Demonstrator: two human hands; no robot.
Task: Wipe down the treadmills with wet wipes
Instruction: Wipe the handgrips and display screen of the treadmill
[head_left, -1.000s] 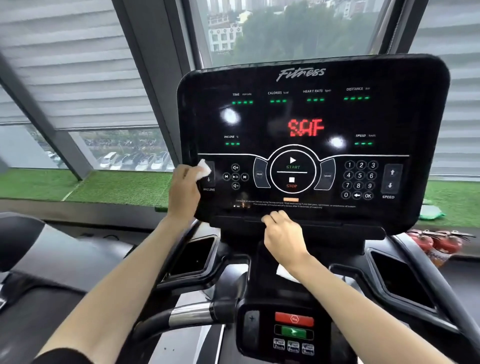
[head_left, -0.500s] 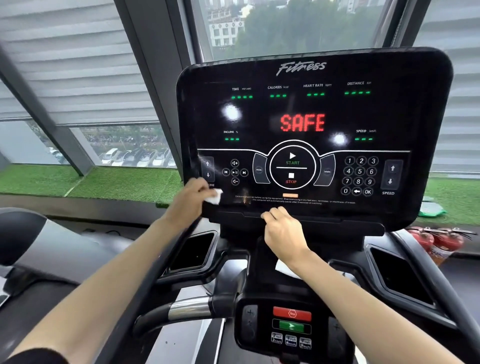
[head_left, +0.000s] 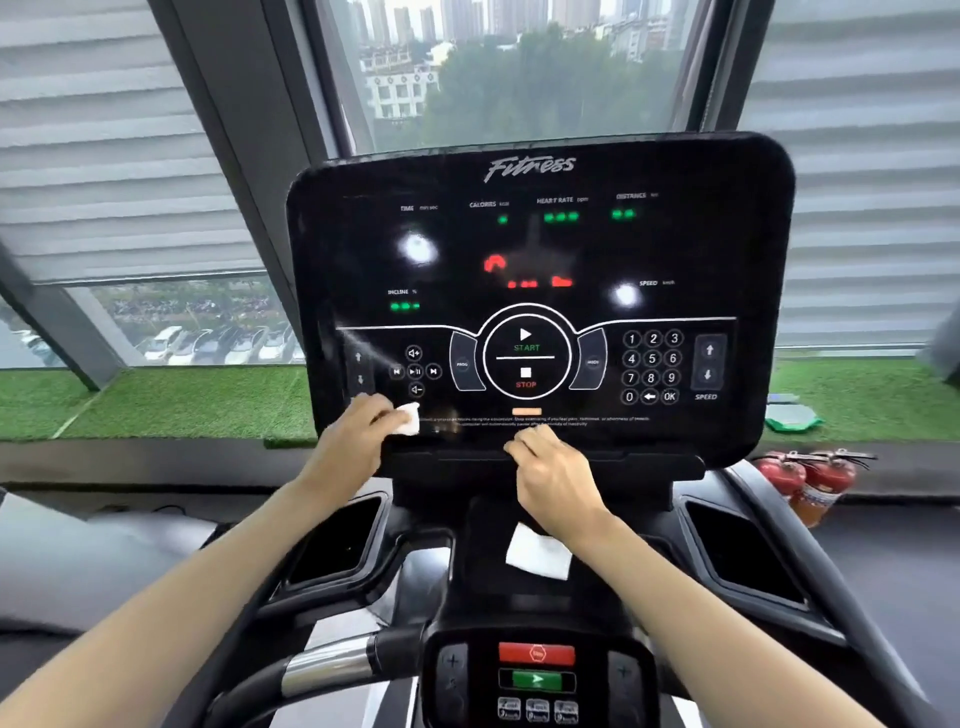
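Two hands at console (head_left: 727, 249) lower edge: left grip (head_left: 358, 441) pinches wipe (head_left: 408, 420), pointing right; right grip (head_left: 556, 473) curled, contents unclear.

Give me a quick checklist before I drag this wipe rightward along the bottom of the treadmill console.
1. Wipe gripped: ok, left hand pinches the wet wipe against the console at its lower left.
2. Path rightward free: not ok, right hand rests on the console's bottom edge, mid-width.
3. Wipe damp enough: cannot tell.
4. Spare wipe within reach: ok, lying below the right hand.
5. Safety status: cannot tell, red letters blurred.
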